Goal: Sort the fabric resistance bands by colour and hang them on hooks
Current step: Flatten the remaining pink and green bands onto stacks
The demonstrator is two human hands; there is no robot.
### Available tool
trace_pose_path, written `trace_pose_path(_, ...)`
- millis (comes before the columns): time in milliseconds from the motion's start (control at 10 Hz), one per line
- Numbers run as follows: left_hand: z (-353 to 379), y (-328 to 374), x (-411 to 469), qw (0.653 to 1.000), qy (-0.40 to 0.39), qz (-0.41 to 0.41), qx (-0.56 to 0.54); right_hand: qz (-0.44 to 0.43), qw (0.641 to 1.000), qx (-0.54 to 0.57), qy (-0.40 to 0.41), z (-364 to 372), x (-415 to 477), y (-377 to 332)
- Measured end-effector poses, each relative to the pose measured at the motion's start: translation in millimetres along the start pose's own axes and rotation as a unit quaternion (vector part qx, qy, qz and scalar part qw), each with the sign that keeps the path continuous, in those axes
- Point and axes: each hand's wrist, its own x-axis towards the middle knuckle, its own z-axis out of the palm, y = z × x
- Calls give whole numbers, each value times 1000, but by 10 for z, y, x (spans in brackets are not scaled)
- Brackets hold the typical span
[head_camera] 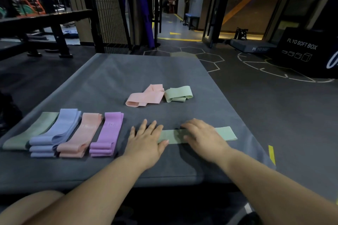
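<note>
At the near edge of a grey mat (146, 71), two bare forearms are stretched forward from the bottom of the view, with a bare knee (27, 204) seen at lower left. A pale green band (225, 133) is laid flat and crosswise on the mat and is pressed down by both hands. The left hand (146, 139) is spread flat, fingers straight and apart, with its thumb side set on the band's left end. The right hand (203, 137) is laid palm down over the band's middle, its fingers loosely extended; nothing is gripped by either hand. The band's right end is left uncovered beyond the right hand. To the left of the hands, four sorted piles are lined up side by side: a sage green band (31, 131) at the far left, then blue bands (60, 128), peach bands (84, 133) and purple bands (109, 129), the last pile just beside the left hand. Farther up the mat, well apart from the hands, a loose pink band (146, 96) and a crumpled green band (179, 93) are seen touching each other. Beyond the mat, a dark floor is marked with hexagons and white lines. A black box (303, 49) lettered "PLYO SOFT BOX" is placed at right, a black bench (45, 18) and a wire mesh panel (109, 5) at left, and a lit corridor is visible between them.
</note>
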Motion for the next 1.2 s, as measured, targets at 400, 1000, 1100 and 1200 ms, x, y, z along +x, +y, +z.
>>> trace_pose_path(400,19,-6,21,999,-34,-10,22,-5,989,-78,-124,8,-72,18)
trace_pose_path(1000,11,-12,24,998,-53,-14,27,101,984,-65,-128,-108,-248,498)
trace_pose_path(1100,7,-23,42,998,-55,-10,9,102,984,-71,-131,-120,-234,488)
trace_pose_path(1200,-55,-45,43,997,-26,-29,-67,103,982,-78,-137,-136,-218,486)
